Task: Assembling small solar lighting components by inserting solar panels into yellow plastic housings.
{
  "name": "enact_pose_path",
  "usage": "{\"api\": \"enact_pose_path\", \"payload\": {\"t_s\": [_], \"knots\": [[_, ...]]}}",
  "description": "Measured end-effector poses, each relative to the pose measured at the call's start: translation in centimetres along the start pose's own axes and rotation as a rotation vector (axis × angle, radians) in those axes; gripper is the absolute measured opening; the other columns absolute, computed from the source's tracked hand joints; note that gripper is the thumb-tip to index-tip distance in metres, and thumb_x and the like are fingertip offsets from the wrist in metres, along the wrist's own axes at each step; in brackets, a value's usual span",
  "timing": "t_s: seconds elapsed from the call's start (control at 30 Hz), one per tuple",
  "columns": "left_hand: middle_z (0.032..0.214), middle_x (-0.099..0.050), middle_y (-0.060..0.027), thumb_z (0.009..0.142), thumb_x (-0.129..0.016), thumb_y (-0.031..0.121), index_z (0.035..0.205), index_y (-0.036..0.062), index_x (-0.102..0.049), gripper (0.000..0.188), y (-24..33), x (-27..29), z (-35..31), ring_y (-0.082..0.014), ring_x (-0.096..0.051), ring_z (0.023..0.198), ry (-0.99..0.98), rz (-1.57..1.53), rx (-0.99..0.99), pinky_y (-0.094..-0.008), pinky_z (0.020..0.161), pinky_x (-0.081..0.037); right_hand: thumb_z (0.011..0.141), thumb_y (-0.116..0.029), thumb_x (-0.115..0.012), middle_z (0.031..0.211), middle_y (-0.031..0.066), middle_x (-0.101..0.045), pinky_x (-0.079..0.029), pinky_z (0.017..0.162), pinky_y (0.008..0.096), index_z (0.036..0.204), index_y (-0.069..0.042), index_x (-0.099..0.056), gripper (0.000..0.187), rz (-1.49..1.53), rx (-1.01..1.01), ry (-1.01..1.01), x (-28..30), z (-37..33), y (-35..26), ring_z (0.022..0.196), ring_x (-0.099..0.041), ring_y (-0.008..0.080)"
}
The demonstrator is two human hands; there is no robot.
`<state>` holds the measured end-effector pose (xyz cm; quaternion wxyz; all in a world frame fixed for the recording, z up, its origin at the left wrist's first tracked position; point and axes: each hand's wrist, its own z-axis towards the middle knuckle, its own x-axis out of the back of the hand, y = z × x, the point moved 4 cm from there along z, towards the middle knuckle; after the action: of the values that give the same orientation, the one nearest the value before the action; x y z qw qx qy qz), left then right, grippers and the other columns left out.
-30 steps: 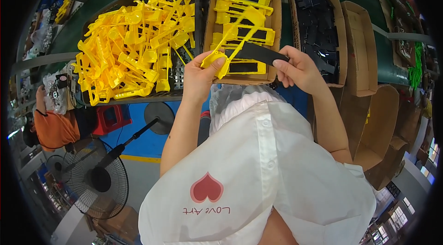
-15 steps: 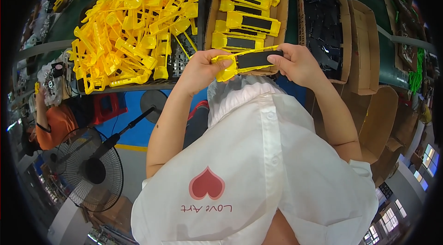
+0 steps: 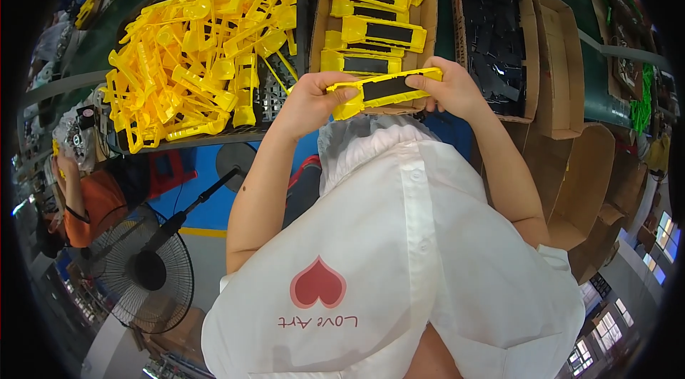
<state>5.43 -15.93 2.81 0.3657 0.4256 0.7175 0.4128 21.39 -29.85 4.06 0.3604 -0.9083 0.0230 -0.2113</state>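
Between my two hands, a yellow plastic frame [image 3: 372, 101] is held up in front of my waist. A black rectangular strip [image 3: 385, 88] lies within its long opening. My left hand [image 3: 311, 105] closes around the frame's left end, thumb on top. The right end is in my right hand [image 3: 457, 91]; its thumb rests on the strip's end and its fingers curl behind, partly hidden. Just beyond my hands, a cardboard box [image 3: 426, 22] holds several yellow frames with black strips in them, laid in a row.
At the left, a dark crate [image 3: 302, 15] bears a heap of yellow frames [image 3: 193, 58]. To the right stand a box of loose black strips [image 3: 494, 36] and a narrow cardboard box [image 3: 559, 65]. A fan [image 3: 148, 268] and a person in orange [image 3: 96, 204] are at the lower left.
The black strip's right end stuck out over the frame; now it lies down inside the opening. My right hand has moved onto the frame's right end, its thumb on the strip.
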Motion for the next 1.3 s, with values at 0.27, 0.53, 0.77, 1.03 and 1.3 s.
{"api": "enact_pose_path", "payload": {"t_s": [0.27,0.53,0.77,1.03,1.3], "knots": [[0.057,-0.056,-0.0120,0.073,-0.059,0.035,0.066,0.0048,-0.058,0.031,2.3,-5.2,3.4,-0.0320,-0.056,0.059,0.103,1.398,-0.047,-0.0394,0.059,-0.044,0.072,-0.038,-0.065,0.068,0.0151,-0.059,-0.045,0.060,0.0318,0.082,0.000,-0.054,0.040,-0.314,0.166,0.292,-0.1,0.1,0.3,0.065,-0.060,0.0242],[0.064,-0.059,-0.0133,0.066,-0.064,0.027,0.063,0.0064,-0.058,0.022,1.6,-6.4,7.4,-0.0304,-0.058,0.065,0.064,1.282,-0.324,-0.0393,0.057,-0.045,0.072,-0.044,-0.063,0.081,0.0153,-0.054,-0.045,0.064,0.0291,0.093,0.002,-0.036,0.058,0.111,0.185,0.258,-0.8,1.2,4.9,0.075,-0.055,0.0221],[0.087,-0.055,-0.0079,0.068,-0.066,0.028,0.085,0.0092,-0.061,0.026,4.2,-0.8,12.8,-0.0226,-0.049,0.091,0.400,1.596,-0.693,-0.0398,0.086,-0.031,0.075,-0.022,-0.060,0.092,0.0115,-0.059,-0.046,0.058,0.0284,0.096,0.000,-0.053,0.030,0.225,0.163,0.415,2.6,3.2,6.9,0.064,-0.060,0.0177],[0.079,-0.057,-0.0087,0.061,-0.064,0.017,0.072,0.0074,-0.061,0.015,-5.1,-3.3,5.2,-0.0283,-0.056,0.080,-0.446,1.462,-0.101,-0.0388,0.067,-0.046,0.073,-0.023,-0.062,0.094,0.0180,-0.055,-0.045,0.071,0.0435,0.098,-0.005,-0.047,0.035,-0.609,-0.152,0.723,8.3,3.1,15.7,0.088,-0.054,0.0347],[0.075,-0.057,-0.0090,0.073,-0.061,0.020,0.076,0.0046,-0.059,0.016,-2.7,-4.3,4.0,-0.0259,-0.056,0.068,0.054,0.957,-0.474,-0.0346,0.061,-0.045,0.080,-0.035,-0.052,0.077,0.0158,-0.059,-0.044,0.066,0.0365,0.079,-0.001,-0.059,0.034,-0.342,-0.087,0.782,10.4,3.1,16.1,0.075,-0.058,0.0296]]}}
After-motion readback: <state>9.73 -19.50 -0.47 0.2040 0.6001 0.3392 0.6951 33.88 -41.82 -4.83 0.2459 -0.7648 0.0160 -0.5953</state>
